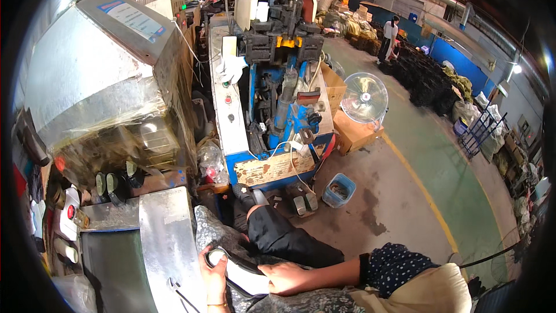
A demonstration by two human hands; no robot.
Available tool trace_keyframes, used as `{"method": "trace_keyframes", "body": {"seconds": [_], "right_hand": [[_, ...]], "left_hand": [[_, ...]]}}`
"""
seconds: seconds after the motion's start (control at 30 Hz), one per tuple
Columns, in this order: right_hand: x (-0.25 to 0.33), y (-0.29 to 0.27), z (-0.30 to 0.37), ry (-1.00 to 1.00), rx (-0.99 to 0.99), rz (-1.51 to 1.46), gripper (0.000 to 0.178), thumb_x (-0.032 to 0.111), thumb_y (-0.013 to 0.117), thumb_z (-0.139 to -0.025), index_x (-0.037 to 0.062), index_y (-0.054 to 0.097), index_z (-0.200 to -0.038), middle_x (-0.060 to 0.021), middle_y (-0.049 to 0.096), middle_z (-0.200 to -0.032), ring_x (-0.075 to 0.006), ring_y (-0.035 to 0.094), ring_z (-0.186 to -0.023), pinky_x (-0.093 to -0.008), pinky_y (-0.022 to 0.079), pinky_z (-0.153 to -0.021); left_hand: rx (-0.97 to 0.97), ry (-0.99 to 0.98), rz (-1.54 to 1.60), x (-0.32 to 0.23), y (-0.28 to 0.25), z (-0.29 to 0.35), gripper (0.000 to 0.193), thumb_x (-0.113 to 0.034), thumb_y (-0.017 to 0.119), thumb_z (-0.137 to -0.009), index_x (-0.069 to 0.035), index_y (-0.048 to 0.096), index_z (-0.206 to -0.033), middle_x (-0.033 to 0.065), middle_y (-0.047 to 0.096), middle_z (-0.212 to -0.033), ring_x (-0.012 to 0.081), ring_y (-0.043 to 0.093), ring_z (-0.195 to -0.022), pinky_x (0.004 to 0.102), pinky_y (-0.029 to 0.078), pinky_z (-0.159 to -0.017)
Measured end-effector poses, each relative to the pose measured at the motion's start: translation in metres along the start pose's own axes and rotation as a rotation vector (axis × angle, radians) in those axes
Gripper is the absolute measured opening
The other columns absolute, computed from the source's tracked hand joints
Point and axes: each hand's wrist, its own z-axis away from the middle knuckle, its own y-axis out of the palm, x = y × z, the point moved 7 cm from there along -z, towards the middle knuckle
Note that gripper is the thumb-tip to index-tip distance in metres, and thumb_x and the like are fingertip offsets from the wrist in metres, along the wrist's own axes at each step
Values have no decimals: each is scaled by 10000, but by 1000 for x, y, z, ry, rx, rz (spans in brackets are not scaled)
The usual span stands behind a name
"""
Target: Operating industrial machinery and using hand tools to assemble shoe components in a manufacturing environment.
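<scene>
Can read no wording, only spot a white-and-blue label (132, 20) on the metal hood (87, 69), near its upper edge, too small to decipher.

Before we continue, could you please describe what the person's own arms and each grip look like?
The left grip is ungloved, with a thin golden band just below it. The right grip is also ungloved, and the right forearm is bare up to a dark blue sleeve dotted with white, ending in a plain dark cuff. No left sleeve is in view.
</scene>
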Motion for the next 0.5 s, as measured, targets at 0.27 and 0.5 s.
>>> {"method": "trace_keyframes", "body": {"seconds": [0.27,0.5], "right_hand": [[-3,-7,16,127,114,-126,549,158,512,-830,4,432,-1350,-273,650,-1019,-411,644,-944,-477,511,-820],[-45,22,-14,226,383,-1024,578,439,368,-1058,2,378,-1436,-88,553,-1303,-193,513,-1194,-334,390,-1030]], "left_hand": [[4,137,-83,-7,6,6,478,11,706,-797,-13,528,-1239,93,579,-1094,183,544,-999,296,438,-932],[9,102,191,-1,-4,10,528,30,703,-772,-40,526,-1264,85,569,-1157,173,530,-1052,302,426,-961]]}}
